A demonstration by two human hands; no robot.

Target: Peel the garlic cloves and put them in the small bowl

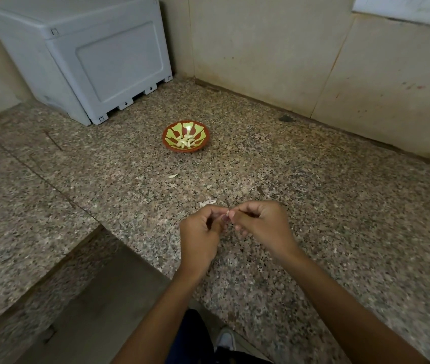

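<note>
head view: both hands meet low over the speckled granite counter (313,206), well short of the small bowl (168,143). the left hand (200,236) has its fingers curled in, and the right hand (264,223) pinches with thumb and forefinger; between their fingertips sits a small garlic clove (227,213), only a pale tip of it showing, so i cannot tell how much skin is left on it. the step in hand looks like peeling — the clove is clamped from both sides, not resting on the stone. the bowl, red-brown with green patches, stands apart toward the back wall and already holds a heap of peeled cloves (185,141). bits of papery skin (206,203) lie on the counter just beyond the hands, another scrap (172,176) nearer the bowl. a grey plastic box (90,61) sits in the far left corner. next, judging by this, the skin needs pulling free, then the bare clove needs a reach forward to drop into the bowl.
</note>
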